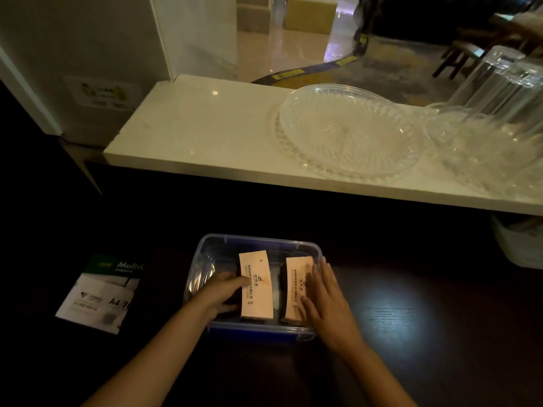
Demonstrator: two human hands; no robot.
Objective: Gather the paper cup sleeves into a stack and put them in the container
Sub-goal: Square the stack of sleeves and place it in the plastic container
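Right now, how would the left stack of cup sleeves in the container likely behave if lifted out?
The left stack of sleeves looks like thin flat paper, so probably light. Being loose layers, it may fan or slide apart unless pinched firmly; the left hand has fingers on its edge. Lying flat in the clear container, it seems unlikely to roll or tip.

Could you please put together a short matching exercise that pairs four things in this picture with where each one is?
Things:
1. left stack of sleeves
2. right stack of sleeves
3. A4 paper pack
4. glass platter

Places:
A. on the white counter
B. in the container, under the right hand
C. on the dark table, left of the container
D. in the container, touched by the left hand

Pairs: 1-D, 2-B, 3-C, 4-A
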